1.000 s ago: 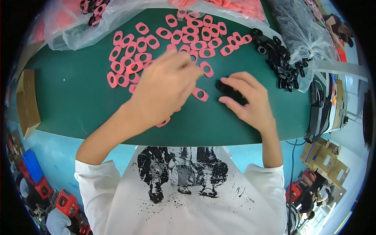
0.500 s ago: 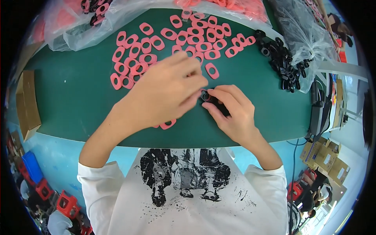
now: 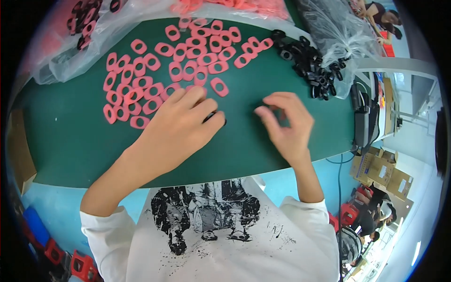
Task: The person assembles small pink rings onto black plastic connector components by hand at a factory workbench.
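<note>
My left hand (image 3: 183, 124) is closed over the near edge of the scattered pink rings, its fingers bent round a small black plastic part (image 3: 209, 117). Only dark bits of that part show between and beside the fingers. My right hand (image 3: 290, 124) hovers over the green table to the right, thumb and forefinger apart in a curve, with nothing visible between them. Many flat pink oblong rings (image 3: 206, 59), each with an oval hole, lie in front of my left hand. One pink ring (image 3: 219, 87) lies slightly apart, just beyond its fingers.
A heap of black plastic parts (image 3: 312, 66) lies at the far right of the green table (image 3: 244, 155), beside a clear plastic bag (image 3: 333, 33). Another bag (image 3: 70, 66) with pink and black pieces stands far left. A cardboard box (image 3: 21, 145) sits at the left edge.
My hands have parted. My right hand has let go of the black part, which my left hand now holds. The whole view has shifted, so the table's things appear further left.
</note>
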Demonstrator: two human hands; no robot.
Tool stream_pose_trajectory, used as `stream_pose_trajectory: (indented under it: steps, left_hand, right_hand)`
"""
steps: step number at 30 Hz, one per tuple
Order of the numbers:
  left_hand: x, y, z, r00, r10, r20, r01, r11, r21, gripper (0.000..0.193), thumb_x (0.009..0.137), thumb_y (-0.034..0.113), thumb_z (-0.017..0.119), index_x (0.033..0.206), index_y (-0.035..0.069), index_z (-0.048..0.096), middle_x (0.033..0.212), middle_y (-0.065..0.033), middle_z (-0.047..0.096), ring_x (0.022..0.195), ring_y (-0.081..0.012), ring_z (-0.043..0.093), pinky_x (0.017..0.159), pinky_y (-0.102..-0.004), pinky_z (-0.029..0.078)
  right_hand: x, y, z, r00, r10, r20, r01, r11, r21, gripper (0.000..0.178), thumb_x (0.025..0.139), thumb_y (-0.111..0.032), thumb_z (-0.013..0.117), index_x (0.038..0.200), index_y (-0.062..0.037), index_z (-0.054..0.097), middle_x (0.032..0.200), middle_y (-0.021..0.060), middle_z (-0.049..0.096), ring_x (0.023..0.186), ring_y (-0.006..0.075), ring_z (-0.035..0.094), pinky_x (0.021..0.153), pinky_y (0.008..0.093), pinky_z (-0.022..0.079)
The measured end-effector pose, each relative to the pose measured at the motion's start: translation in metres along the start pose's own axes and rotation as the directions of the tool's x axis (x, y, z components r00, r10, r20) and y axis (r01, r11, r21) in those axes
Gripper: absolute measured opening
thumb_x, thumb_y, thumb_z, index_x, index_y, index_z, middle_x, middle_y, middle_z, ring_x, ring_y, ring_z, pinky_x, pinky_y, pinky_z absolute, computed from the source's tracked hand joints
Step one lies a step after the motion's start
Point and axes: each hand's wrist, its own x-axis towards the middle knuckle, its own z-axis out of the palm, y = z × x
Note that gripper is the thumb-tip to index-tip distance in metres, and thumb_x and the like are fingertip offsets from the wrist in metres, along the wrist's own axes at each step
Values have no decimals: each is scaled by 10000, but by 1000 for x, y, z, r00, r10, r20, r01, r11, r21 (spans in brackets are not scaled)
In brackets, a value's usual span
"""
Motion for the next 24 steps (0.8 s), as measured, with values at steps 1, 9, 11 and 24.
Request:
stream_pose_trajectory:
  steps: [1, 9, 11, 24]
  left_hand:
    - [0, 0, 2, 1000, 4, -8, -4, 1000, -1, 212, 729, 49, 685, 932, 24, 626, 957, -68, 598, 887, -256, 540, 755, -373, 472]
    - [1, 2, 9, 998, 4, -61, -2, 1000, 29, 196, 692, 28, 635, 881, 7, 588, 890, -98, 540, 922, -257, 555, 759, -359, 499]
    - [1, -1, 6, 999, 17, -47, -15, 998, 53, 196, 690, 26, 635, 879, 6, 584, 893, -100, 537, 919, -256, 558, 756, -357, 502]
    - [1, 2, 5, 999, -27, -28, 26, 1000, -14, 232, 695, -8, 679, 908, -12, 588, 912, -93, 540, 814, -260, 549, 706, -365, 481]
  right_hand:
    - [-1, 16, -11, 998, -25, -62, 16, 990, -138, 173, 794, -33, 754, 945, -65, 676, 939, 68, 689, 782, 163, 638, 565, 255, 443]
    - [-2, 101, -59, 983, 12, -186, -109, 845, -524, 233, 795, -45, 750, 1019, -38, 688, 1076, 105, 668, 958, 279, 618, 803, 359, 512]
    - [0, 101, -57, 994, -31, -104, -25, 865, -500, 207, 772, -26, 753, 964, -31, 676, 1063, 102, 671, 953, 284, 613, 817, 378, 504]
    - [-11, 37, -30, 958, -88, 271, 72, 995, 69, 305, 672, -28, 831, 875, -32, 603, 1015, 99, 667, 883, 273, 631, 743, 346, 513]
